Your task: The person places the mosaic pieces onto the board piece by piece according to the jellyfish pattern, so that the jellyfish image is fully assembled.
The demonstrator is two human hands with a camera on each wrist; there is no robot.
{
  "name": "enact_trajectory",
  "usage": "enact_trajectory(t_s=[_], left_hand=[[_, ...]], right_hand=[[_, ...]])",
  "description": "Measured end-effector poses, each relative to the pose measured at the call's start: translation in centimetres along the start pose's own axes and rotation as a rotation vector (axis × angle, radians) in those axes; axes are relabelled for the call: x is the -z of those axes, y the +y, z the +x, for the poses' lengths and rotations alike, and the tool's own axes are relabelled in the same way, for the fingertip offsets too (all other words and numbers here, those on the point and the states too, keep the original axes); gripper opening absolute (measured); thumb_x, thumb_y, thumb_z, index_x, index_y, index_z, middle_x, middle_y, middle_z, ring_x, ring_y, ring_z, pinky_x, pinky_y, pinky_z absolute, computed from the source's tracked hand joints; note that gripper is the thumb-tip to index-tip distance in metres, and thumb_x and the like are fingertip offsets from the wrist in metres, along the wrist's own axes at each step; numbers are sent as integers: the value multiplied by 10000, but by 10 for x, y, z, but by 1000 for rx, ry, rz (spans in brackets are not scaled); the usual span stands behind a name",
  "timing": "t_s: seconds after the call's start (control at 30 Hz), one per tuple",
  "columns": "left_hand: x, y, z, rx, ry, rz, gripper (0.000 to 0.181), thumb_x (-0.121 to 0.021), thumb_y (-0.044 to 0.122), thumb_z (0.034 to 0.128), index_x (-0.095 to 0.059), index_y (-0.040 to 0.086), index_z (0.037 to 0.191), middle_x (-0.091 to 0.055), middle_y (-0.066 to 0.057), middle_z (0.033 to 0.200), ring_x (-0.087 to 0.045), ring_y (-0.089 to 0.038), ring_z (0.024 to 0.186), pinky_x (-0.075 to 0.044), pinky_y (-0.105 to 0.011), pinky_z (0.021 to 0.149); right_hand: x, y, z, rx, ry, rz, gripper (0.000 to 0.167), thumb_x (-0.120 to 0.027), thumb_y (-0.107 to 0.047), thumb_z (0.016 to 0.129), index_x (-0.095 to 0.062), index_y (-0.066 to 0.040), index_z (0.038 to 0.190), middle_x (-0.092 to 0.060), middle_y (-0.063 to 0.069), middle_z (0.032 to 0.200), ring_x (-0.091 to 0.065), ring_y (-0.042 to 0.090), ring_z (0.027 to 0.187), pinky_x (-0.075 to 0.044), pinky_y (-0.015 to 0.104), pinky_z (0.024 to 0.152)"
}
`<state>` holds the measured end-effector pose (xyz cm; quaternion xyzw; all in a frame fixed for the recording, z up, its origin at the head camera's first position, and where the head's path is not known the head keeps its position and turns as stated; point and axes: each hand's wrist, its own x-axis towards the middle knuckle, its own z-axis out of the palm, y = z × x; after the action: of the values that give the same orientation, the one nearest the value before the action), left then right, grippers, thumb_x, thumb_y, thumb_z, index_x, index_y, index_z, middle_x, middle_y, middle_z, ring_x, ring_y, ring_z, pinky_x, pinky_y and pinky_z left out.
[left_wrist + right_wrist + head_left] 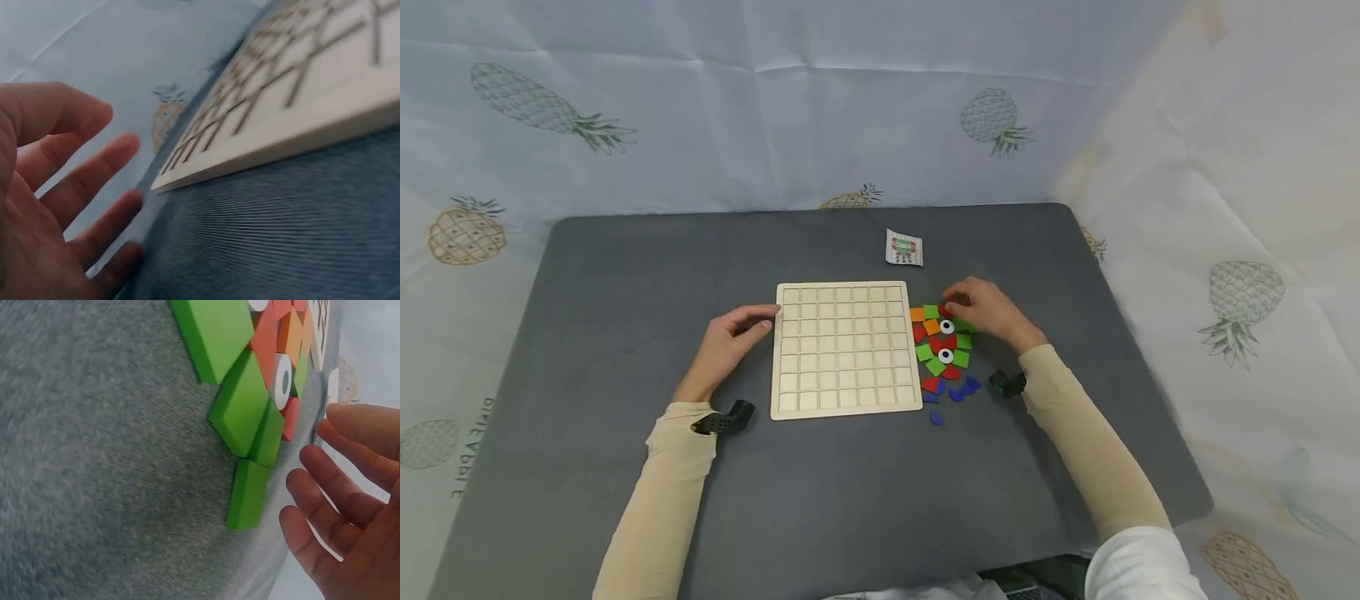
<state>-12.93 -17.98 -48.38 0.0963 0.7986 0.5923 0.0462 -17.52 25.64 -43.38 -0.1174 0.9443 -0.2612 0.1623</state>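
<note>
A pale wooden grid board (846, 350) lies on the grey table. My left hand (722, 346) is at its upper left edge, fingertips at or beside the rim; in the left wrist view the relaxed fingers of the hand (75, 200) are spread near the board's corner (250, 150). Over the top of the pile of coloured pieces hovers my right hand (988, 312). In the right wrist view that hand (350, 500) has loosely bent fingers and holds nothing, beside green pieces (244, 406), a red piece (290, 417) and a white ring (282, 381).
A small printed card (904, 248) lies behind the board. Blue pieces (936, 418) are scattered at the near end of the pile, right of the board. A pineapple-patterned cloth (850, 100) hangs behind the table (820, 500).
</note>
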Motion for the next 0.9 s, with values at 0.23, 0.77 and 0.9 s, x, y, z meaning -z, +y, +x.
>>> enact_trajectory(t_s=[0.23,0.77,0.9], left_hand=[[-9,2,-10,-72,-68,373,584,-700,224,962,-506,119,1503,-347,-129,1647,-83,-401,1578,55,-659,1247],[-16,-2,-17,-40,-129,596,517,-728,373,923,-608,128,1363,-304,-137,1659,-119,-430,1568,7,-621,1283],[-21,-1,-20,-40,-97,585,458,-726,352,925,-624,112,1302,-323,-153,1647,-141,-418,1567,-9,-602,1290]], right_hand=[[-2,-1,1,-23,-44,-35,387,-586,-266,1034,-620,-50,1353,-620,170,1278,-620,329,1146,-547,518,988],[-3,1,10,-8,-64,-92,357,-648,-178,991,-633,6,1296,-626,201,1191,-601,333,1064,-548,496,935],[-4,-2,12,-20,-62,-106,365,-660,-188,984,-633,9,1289,-624,199,1172,-596,329,1036,-552,487,915]])
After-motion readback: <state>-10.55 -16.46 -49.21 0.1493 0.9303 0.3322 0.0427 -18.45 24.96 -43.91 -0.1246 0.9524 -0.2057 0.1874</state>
